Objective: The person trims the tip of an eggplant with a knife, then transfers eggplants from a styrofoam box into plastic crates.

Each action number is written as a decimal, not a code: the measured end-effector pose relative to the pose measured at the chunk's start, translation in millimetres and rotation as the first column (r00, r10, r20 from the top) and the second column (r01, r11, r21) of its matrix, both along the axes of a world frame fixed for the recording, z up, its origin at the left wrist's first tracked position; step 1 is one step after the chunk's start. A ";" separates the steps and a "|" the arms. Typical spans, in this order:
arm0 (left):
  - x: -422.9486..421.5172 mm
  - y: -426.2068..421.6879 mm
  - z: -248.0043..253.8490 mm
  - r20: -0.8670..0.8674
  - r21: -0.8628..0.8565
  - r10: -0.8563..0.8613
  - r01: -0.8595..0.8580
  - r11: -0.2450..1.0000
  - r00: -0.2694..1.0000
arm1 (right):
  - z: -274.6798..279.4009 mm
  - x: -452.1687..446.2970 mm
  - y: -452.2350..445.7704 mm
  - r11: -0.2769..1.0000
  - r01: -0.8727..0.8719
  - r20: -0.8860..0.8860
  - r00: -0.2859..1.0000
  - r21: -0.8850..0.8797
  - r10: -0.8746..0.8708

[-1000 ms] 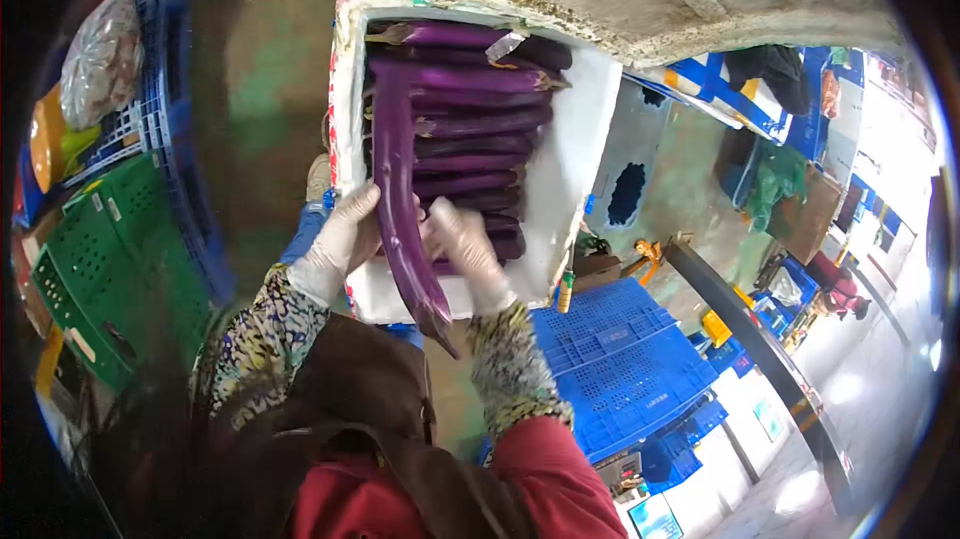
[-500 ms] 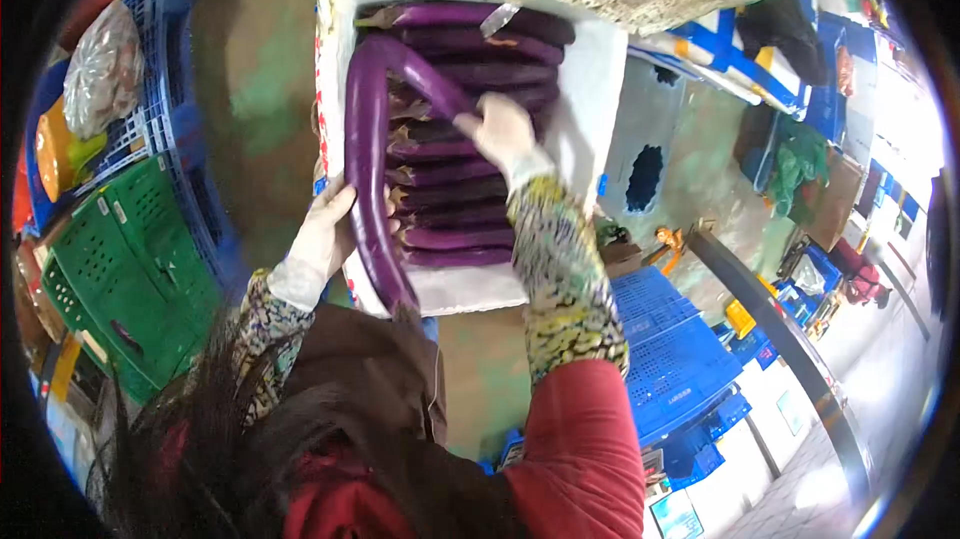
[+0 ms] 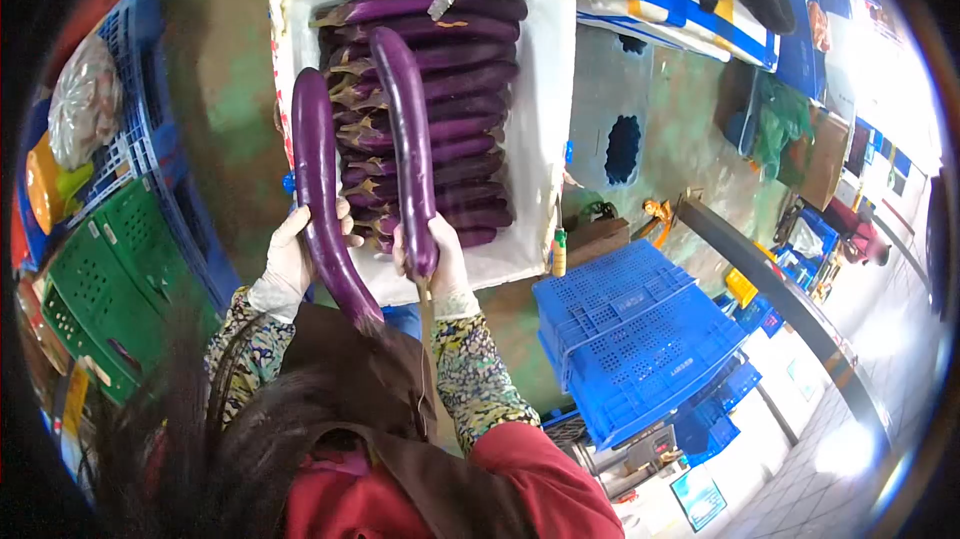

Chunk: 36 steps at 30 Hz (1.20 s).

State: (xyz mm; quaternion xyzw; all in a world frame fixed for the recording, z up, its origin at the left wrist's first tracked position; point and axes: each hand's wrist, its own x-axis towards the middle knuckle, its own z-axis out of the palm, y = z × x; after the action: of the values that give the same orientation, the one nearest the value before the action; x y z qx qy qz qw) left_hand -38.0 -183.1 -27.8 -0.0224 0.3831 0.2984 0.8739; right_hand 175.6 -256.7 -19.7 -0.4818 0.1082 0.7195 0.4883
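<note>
Two long purple eggplants are held up over the near side of a white foam box (image 3: pixel 545 119). My gloved left hand (image 3: pixel 285 264) is wrapped round the lower half of the left eggplant (image 3: pixel 317 154), whose stem end points down towards my apron. In my gloved right hand (image 3: pixel 440 254) is the right eggplant (image 3: pixel 408 119), gripped near its lower, stemmed end. Inside the box lie several more eggplants (image 3: pixel 470 89) in a stacked row, their stem ends to the left. A small clear piece of plastic (image 3: pixel 443 2) rests on the farthest ones.
Green crates (image 3: pixel 110 279) and a blue pallet (image 3: pixel 150 109) stand on the left, with a bag (image 3: pixel 85 104) beside them. To the right are blue crates (image 3: pixel 630 329), a metal post (image 3: pixel 780 314) and a grey lid-like panel with holes (image 3: pixel 600 89).
My right hand has come back towards me from over the box, and its eggplant now points away, beside the left one. My left hand still grips its eggplant. The view has shifted slightly.
</note>
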 end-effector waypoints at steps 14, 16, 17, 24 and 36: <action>-5.1 17.9 12.6 0.206 -0.065 0.151 -0.141 0.988 0.967 | -94.0 15.8 73.5 0.958 -0.129 0.632 0.728 -0.255 0.266; -20.8 11.1 -1.7 0.199 -0.008 0.123 -0.124 0.992 0.972 | -133.2 7.5 124.0 0.917 0.015 0.602 0.759 -0.399 0.250; -30.7 10.6 -6.6 0.164 -0.027 0.081 -0.077 0.997 0.983 | -138.2 1.3 151.3 0.921 -0.059 0.541 0.794 -0.385 0.277; -66.7 17.7 0.2 -0.018 0.059 0.025 -0.024 0.998 1.000 | -158.9 -30.0 142.5 0.906 0.424 0.359 0.845 -0.001 -0.396; 10.0 -18.9 27.1 -0.256 0.164 -0.237 0.284 0.945 0.937 | 48.6 -31.9 -52.3 0.998 -0.055 0.153 0.987 0.035 0.049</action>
State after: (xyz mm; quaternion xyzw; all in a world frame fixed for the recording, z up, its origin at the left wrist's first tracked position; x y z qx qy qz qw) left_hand -28.1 -202.0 -0.6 0.1509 0.4507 0.2167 0.8527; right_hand 143.7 -309.0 28.9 -0.5281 0.0439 0.6952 0.4857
